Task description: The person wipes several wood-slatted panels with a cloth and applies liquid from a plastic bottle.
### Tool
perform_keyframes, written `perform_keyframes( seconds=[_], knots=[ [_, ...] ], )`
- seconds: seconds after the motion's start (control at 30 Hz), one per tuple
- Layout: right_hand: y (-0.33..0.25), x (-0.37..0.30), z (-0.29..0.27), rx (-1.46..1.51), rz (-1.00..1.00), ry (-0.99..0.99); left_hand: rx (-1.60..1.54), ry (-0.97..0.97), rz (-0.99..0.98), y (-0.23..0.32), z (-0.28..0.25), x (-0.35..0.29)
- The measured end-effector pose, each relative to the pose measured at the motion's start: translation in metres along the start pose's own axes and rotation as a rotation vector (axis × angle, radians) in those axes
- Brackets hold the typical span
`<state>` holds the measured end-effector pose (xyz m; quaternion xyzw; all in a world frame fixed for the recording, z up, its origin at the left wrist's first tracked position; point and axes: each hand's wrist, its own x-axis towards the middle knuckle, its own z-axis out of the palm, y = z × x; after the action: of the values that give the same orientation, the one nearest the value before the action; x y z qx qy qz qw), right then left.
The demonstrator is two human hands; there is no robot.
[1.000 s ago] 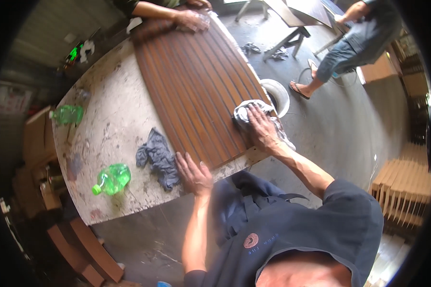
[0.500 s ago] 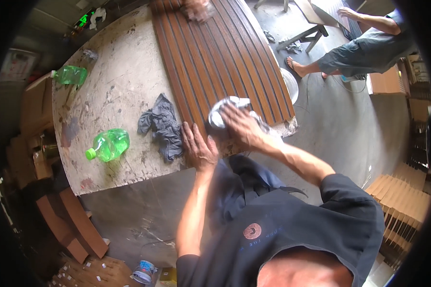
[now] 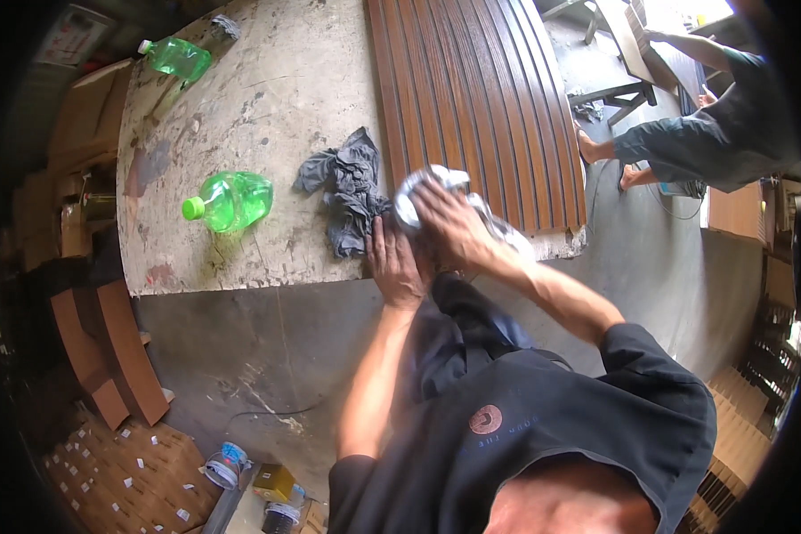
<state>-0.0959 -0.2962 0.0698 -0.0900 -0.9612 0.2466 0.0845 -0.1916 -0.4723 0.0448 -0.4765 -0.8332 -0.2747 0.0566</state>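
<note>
At centre frame the right hand (image 3: 449, 227) pressed a white rag (image 3: 427, 185) onto the near end of the brown slatted panel (image 3: 476, 98), fingers closed over it. The left hand (image 3: 394, 262) lay flat beside it at the table (image 3: 267, 116) edge, holding nothing. Most of the panel stretched away to the top, seemingly not yet wiped (sheen was hard to judge). A grey cloth (image 3: 347, 187) touched the panel's left edge, nearly under the left hand; two green bottles (image 3: 227, 200) stood clear at left.

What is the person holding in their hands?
The right hand grips a crumpled white cloth from on top, pressing it onto the brown slatted wooden panel. The left hand holds nothing.
</note>
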Motion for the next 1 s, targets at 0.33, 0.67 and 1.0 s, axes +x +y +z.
perform_keyframes(
  seconds=[0.33, 0.67, 1.0],
  knots=[
    [0.009, 0.031, 0.021, 0.059, -0.077, 0.092, 0.032, -0.009, 0.034, -0.005, 0.006, -0.007],
    [0.157, 0.188, -0.028, -0.174, 0.149, 0.483, 0.058, -0.05, 0.087, 0.018, 0.001, 0.021],
    [0.048, -0.057, -0.042, -0.156, 0.303, 0.243, -0.259, -0.135, 0.018, 0.017, -0.028, 0.026]
  ],
)
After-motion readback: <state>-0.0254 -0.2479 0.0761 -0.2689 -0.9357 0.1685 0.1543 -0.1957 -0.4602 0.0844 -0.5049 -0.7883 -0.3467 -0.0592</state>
